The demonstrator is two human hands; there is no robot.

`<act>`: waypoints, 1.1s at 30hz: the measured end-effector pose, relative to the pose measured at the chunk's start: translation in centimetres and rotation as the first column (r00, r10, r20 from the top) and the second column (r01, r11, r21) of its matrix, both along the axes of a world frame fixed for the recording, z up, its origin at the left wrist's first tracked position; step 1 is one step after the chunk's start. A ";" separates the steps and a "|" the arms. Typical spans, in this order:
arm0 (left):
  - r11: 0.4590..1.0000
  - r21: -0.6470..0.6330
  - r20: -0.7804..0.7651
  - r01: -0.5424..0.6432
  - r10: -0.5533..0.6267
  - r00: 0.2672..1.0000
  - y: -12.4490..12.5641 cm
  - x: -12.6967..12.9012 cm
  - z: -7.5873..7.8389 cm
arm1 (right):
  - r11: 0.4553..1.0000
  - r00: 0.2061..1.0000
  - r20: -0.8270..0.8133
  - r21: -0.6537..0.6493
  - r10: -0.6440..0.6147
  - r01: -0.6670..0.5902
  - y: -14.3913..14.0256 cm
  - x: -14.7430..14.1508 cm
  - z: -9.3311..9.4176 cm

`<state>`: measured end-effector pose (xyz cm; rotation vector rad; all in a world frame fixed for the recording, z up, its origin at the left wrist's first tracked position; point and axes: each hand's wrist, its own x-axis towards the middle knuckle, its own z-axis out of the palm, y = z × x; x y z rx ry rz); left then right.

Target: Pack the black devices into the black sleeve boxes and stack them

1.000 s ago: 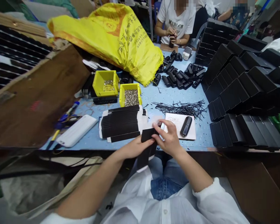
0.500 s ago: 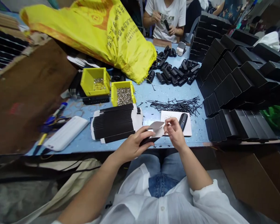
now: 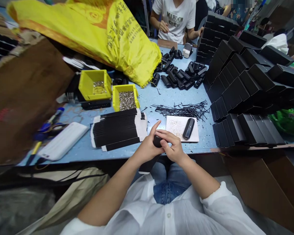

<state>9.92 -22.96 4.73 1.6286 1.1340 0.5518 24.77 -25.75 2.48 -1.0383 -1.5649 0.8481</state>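
Observation:
A black cardboard box (image 3: 149, 164) is held between both hands above my lap, at the table's front edge. My left hand (image 3: 149, 145) wraps around it from the left, index finger raised. My right hand (image 3: 171, 145) closes over the box's upper end, fingers and thumb pressed on it; the fingers partly cover that end. Just beyond the hands, a small black oblong device (image 3: 188, 129) lies on a white pad (image 3: 173, 125). Left of the hands is a row of flattened black boxes (image 3: 117, 129) with white edges.
Black boxes (image 3: 237, 88) are stacked high on the right. Thin black strips (image 3: 186, 110) lie behind the pad, with black devices (image 3: 177, 76) heaped farther back. Yellow bins (image 3: 114, 98) hold small metal parts. A yellow sack (image 3: 112, 42) and a white power bank-like block (image 3: 63, 141) are left. A co-worker (image 3: 176, 19) sits opposite.
The box's open white flap is no longer visible; its end now faces up under my fingers. My right hand has moved left onto the box. The co-worker's hand has reached toward the stack.

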 end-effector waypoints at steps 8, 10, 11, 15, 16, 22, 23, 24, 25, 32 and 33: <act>0.728 -0.684 0.439 -0.047 0.463 0.770 1.6 -2.7 -2.7 | 0.990 0.608 0.782 -0.117 0.140 -0.078 2.5 14.0 -0.4; 0.619 -0.784 0.491 -0.039 0.658 0.570 2.4 -2.2 -2.8 | 0.990 0.730 0.676 -0.142 0.101 -0.005 2.6 14.5 0.0; 0.573 -0.816 0.480 -0.070 0.741 0.469 2.8 -1.6 -2.8 | 0.990 0.838 0.545 -0.121 0.009 0.069 2.6 13.8 0.3; 0.433 -0.894 0.393 -0.113 0.880 0.267 3.1 1.6 -3.2 | 0.934 0.919 -0.169 -0.033 -0.356 0.356 2.1 7.5 1.7; 0.416 -0.903 0.379 -0.109 0.889 0.256 2.9 2.2 -3.3 | 0.924 0.900 -0.226 -0.001 -0.373 0.383 2.1 6.0 2.1; 0.364 -0.929 0.333 -0.066 0.900 0.281 0.9 0.8 -3.5 | 0.952 0.962 -0.096 0.144 -0.257 0.269 4.1 3.0 3.4; 0.363 -0.930 0.332 -0.053 0.894 0.302 0.4 0.2 -3.4 | 0.964 0.974 -0.084 0.149 -0.210 0.221 4.5 2.9 3.5; 0.379 -0.925 0.349 -0.022 0.871 0.345 0.0 -0.4 -3.3 | 0.973 0.983 -0.064 0.149 -0.171 0.179 4.8 2.7 3.5; 0.412 -0.911 0.384 0.023 0.826 0.412 -0.4 -0.9 -3.1 | 0.979 0.989 -0.046 0.140 -0.144 0.149 5.0 2.4 3.5; 0.828 -0.017 0.191 -0.560 0.552 0.811 -0.8 -4.4 -3.7 | 0.998 0.984 -0.172 0.036 0.050 -0.045 9.0 -1.3 2.0; 0.828 0.085 0.102 -0.555 0.547 0.831 -0.5 -4.6 -4.0 | 0.987 0.979 -0.135 -0.032 0.151 -0.157 10.9 -2.1 1.4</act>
